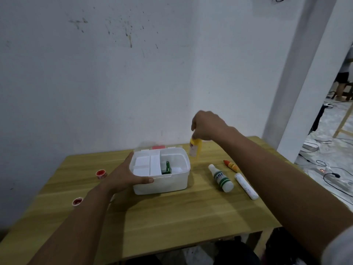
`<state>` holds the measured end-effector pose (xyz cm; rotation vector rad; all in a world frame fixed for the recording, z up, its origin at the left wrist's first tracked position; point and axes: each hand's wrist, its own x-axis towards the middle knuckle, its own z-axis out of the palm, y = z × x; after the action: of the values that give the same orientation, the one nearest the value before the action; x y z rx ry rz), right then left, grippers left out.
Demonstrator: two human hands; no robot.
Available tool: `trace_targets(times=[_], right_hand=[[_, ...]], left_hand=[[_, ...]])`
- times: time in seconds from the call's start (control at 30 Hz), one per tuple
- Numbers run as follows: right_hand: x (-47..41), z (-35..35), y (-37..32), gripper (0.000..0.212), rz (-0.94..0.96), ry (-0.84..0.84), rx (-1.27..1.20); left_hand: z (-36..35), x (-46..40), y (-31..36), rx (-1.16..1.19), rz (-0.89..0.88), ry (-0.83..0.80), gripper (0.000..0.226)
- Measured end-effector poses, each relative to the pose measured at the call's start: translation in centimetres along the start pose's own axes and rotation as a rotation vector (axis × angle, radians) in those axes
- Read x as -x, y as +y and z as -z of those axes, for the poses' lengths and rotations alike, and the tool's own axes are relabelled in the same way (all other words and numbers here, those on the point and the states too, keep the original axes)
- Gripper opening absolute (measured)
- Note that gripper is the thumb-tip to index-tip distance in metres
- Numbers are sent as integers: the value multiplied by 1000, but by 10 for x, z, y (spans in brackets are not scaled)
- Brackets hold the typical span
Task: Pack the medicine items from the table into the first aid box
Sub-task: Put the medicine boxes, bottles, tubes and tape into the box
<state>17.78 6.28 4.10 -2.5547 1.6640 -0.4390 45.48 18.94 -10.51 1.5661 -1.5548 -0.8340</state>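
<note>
A yellow bottle (195, 148) is held by its top in the right hand (207, 125), just beside the box (162, 183).
The box is steadied by the open left hand (126, 174), flat against its wall, so the bottle can likely be dropped in.

You're seeing a dim, flat-lit room; soft shadows fall beneath the first aid box (160, 170) on the table (172, 217). The yellow bottle (195, 148) is motion-blurred, and straight edges bow toward the frame's borders.
</note>
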Motion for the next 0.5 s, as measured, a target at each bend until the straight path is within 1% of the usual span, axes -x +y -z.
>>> trace_targets(times=[0.07, 0.13, 0.3, 0.5], right_hand=[[-9, 9, -12, 22, 30, 67, -13], [-15, 10, -24, 22, 64, 78, -20], [-21, -25, -44, 25, 99, -39, -34], [-15, -85, -44, 25, 132, -113, -16]], left_hand=[[1, -1, -1, -11, 3, -2, 118], [1, -1, -2, -21, 7, 0, 119], [1, -4, -5, -35, 18, -10, 121], [2, -4, -4, -44, 6, -10, 122]])
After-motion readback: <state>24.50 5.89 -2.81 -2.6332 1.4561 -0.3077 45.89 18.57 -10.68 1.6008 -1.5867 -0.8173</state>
